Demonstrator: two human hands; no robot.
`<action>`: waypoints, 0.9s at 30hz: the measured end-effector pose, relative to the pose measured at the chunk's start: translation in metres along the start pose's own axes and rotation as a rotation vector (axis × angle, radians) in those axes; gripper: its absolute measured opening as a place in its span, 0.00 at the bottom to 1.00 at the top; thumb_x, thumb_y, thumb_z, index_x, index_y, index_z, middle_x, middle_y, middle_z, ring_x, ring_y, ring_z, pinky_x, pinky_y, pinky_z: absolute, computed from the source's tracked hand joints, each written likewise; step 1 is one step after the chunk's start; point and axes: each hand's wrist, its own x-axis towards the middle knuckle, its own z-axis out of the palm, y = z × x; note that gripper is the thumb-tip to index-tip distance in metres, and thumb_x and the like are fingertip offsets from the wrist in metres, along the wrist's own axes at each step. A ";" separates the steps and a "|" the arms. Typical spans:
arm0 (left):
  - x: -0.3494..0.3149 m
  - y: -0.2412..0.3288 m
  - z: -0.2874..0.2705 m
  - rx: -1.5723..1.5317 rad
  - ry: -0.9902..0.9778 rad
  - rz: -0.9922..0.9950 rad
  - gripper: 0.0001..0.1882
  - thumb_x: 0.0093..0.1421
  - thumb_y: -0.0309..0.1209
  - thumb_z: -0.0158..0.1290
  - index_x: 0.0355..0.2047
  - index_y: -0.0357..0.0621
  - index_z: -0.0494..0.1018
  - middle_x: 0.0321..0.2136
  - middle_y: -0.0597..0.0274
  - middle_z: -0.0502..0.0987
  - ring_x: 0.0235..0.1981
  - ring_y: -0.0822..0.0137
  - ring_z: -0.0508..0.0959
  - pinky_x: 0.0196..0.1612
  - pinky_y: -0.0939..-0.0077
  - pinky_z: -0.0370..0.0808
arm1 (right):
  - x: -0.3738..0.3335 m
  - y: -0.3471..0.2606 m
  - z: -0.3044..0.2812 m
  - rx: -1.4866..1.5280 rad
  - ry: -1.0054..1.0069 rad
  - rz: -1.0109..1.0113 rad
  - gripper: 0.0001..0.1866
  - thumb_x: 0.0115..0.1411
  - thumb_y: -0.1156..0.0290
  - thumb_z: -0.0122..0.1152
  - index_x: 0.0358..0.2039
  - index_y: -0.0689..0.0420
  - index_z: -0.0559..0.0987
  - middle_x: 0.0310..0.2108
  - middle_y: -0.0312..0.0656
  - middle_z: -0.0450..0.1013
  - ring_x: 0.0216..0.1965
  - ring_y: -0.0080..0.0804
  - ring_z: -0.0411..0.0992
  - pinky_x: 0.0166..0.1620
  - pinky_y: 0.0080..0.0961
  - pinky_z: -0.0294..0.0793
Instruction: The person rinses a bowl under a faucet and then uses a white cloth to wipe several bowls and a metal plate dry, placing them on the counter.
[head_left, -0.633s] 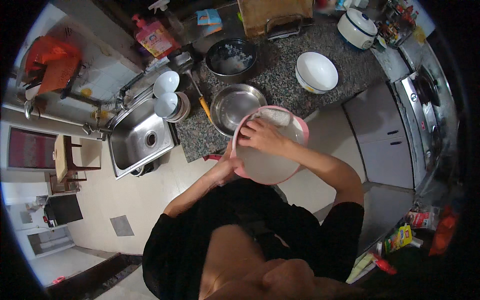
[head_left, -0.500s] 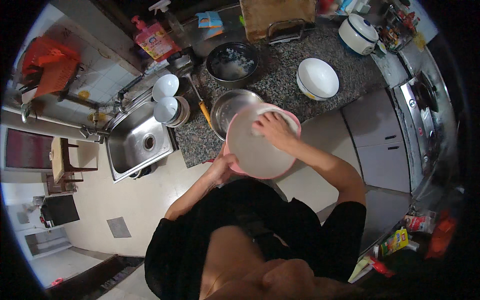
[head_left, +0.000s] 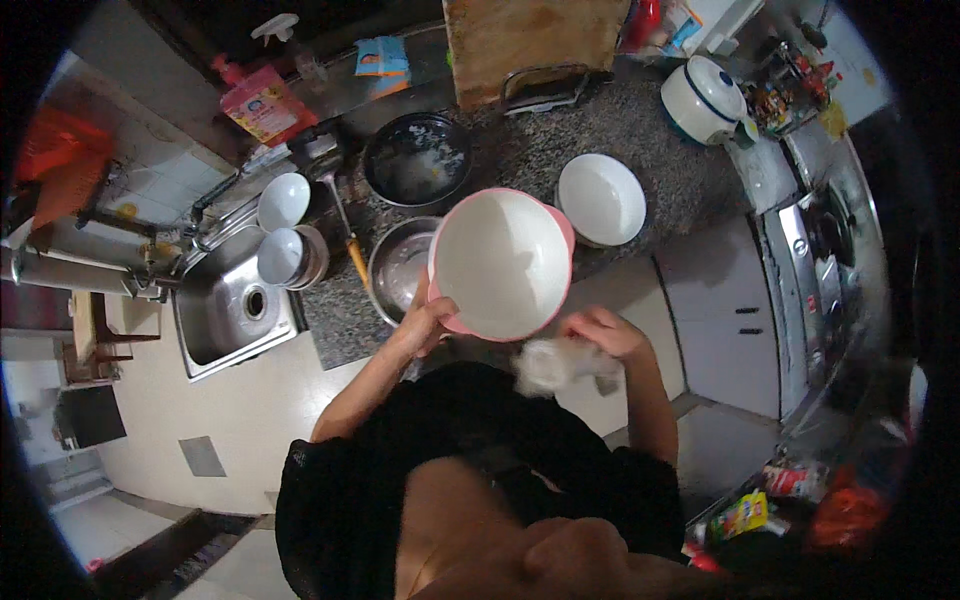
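My left hand [head_left: 427, 322] is closed on the near left rim of a pink bowl [head_left: 500, 260] with a white inside and small side handles. The bowl is tilted, showing me its inside. Just right of the bowl, my right hand [head_left: 607, 332] grips a whitish cloth [head_left: 550, 367], which hangs blurred below the rim. A steel basin [head_left: 392, 280] stands partly hidden behind the bowl's left side. Beyond it is a dark pan [head_left: 417, 160] with whitish bits in it. On the counter to the right stands a white bowl [head_left: 602, 200].
A steel sink [head_left: 215, 345] lies left, with stacked bowls [head_left: 283, 255] at its edge. Nearby are a yellow-handled spatula [head_left: 357, 258] and a pink bottle [head_left: 265, 105]. A cutting board [head_left: 530, 45] stands at the back; a white lidded pot [head_left: 703, 100] and a stove [head_left: 815, 270] are right.
My right hand has come out of the pink bowl and moved down to the right with the cloth. The bowl is tilted more toward me. The whole view has shifted slightly.
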 end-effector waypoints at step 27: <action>0.286 -0.095 0.076 0.428 0.097 0.012 0.37 0.44 0.27 0.45 0.56 0.43 0.43 0.49 0.61 0.55 0.48 0.68 0.59 0.49 0.75 0.59 | 0.029 0.087 -0.194 0.508 0.523 -0.041 0.19 0.53 0.67 0.43 0.44 0.62 0.63 0.37 0.42 0.66 0.34 0.29 0.68 0.34 0.26 0.69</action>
